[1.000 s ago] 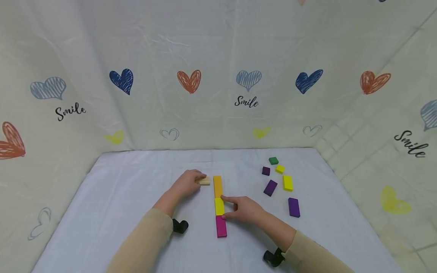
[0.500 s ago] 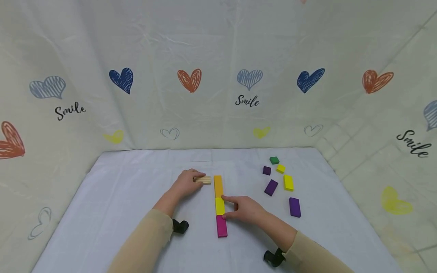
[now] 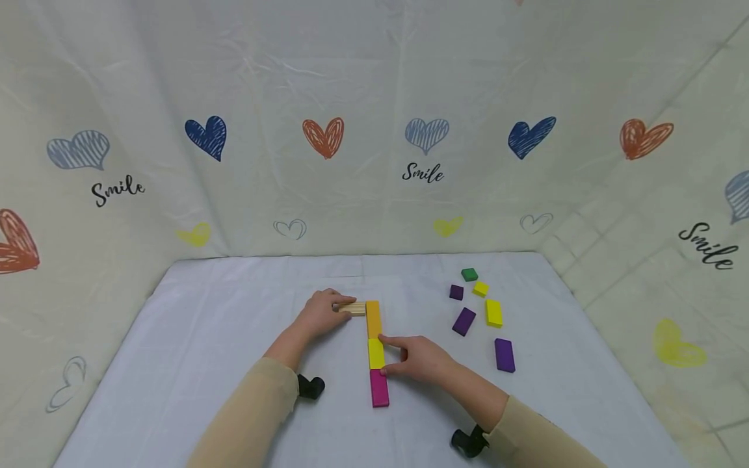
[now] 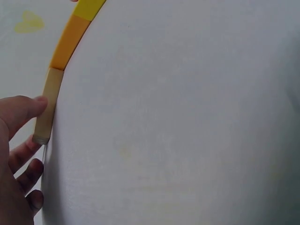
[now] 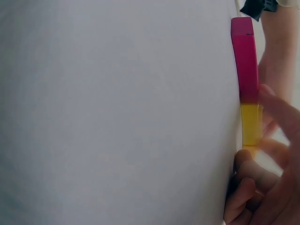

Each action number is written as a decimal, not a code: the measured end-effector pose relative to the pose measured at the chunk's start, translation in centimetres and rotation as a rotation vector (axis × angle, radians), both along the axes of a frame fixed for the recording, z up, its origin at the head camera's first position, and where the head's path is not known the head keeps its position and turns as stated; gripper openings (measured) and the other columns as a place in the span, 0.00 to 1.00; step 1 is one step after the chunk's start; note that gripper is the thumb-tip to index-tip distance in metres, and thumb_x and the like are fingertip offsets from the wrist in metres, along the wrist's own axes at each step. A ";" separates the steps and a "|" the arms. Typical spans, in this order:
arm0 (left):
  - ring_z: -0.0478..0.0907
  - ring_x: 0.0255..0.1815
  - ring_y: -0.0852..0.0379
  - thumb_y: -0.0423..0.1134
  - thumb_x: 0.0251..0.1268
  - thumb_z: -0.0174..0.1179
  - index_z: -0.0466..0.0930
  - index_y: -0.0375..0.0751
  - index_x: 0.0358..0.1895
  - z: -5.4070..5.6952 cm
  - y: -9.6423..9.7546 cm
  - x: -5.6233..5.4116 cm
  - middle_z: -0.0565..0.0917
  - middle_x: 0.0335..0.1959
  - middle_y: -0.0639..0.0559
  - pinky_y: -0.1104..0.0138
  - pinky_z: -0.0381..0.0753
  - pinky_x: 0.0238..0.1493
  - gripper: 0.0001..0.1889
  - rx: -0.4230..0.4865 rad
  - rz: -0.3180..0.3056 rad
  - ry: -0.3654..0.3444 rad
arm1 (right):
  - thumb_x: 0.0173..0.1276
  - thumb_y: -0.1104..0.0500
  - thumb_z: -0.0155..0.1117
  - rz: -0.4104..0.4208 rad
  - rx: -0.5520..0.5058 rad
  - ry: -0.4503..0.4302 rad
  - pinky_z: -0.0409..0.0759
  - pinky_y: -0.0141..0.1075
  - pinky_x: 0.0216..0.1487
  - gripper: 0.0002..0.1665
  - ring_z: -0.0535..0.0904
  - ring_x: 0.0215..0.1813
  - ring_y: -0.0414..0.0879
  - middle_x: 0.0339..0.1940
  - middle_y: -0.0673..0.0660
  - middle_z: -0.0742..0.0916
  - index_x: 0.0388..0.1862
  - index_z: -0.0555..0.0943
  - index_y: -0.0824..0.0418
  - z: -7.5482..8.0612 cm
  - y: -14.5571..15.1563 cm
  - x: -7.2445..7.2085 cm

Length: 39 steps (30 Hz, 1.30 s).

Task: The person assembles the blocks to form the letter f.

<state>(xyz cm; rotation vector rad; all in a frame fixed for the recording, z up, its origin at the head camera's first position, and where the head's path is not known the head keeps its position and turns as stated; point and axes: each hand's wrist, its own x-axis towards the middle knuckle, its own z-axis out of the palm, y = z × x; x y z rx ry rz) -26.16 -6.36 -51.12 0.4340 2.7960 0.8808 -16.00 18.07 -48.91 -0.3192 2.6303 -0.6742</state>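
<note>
A plain wooden block (image 3: 355, 309) lies crosswise, its right end meeting the far left side of an orange block (image 3: 373, 318). My left hand (image 3: 318, 313) pinches this wooden block, thumb on the near side; the left wrist view shows the thumb (image 4: 35, 106) against it. Nearer to me, a yellow block (image 3: 376, 354) and a magenta block (image 3: 379, 389) continue the orange one in a straight row. My right hand (image 3: 422, 359) touches the row's right side, index fingertip by the orange-yellow joint and thumb tip by the yellow-magenta joint. Its other fingers are curled in the right wrist view.
To the right lie loose blocks: a green one (image 3: 469, 275), a small yellow one (image 3: 480, 288), a larger yellow one (image 3: 493, 313), and several purple ones, including a long one (image 3: 504, 355). A white cloth (image 3: 205, 325) covers the table; a printed curtain (image 3: 363, 195) stands behind it.
My left hand has slid the wooden block a little to the right, closing the gap to the orange block. The right hand has stayed at the row.
</note>
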 end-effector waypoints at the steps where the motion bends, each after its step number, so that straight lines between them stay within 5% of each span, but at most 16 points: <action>1: 0.71 0.58 0.46 0.47 0.65 0.65 0.82 0.61 0.60 0.0 0.0 0.0 0.78 0.57 0.50 0.49 0.71 0.59 0.20 -0.004 -0.003 0.002 | 0.55 0.37 0.75 -0.002 0.000 -0.002 0.69 0.32 0.29 0.45 0.71 0.30 0.43 0.24 0.49 0.77 0.72 0.72 0.38 0.0 0.0 0.0; 39: 0.69 0.56 0.47 0.50 0.68 0.63 0.82 0.67 0.59 -0.6 0.3 -0.3 0.77 0.57 0.51 0.50 0.70 0.58 0.18 -0.014 -0.005 -0.019 | 0.58 0.39 0.73 0.004 -0.052 0.006 0.74 0.32 0.29 0.44 0.73 0.28 0.43 0.24 0.49 0.78 0.73 0.70 0.39 0.5 0.3 0.4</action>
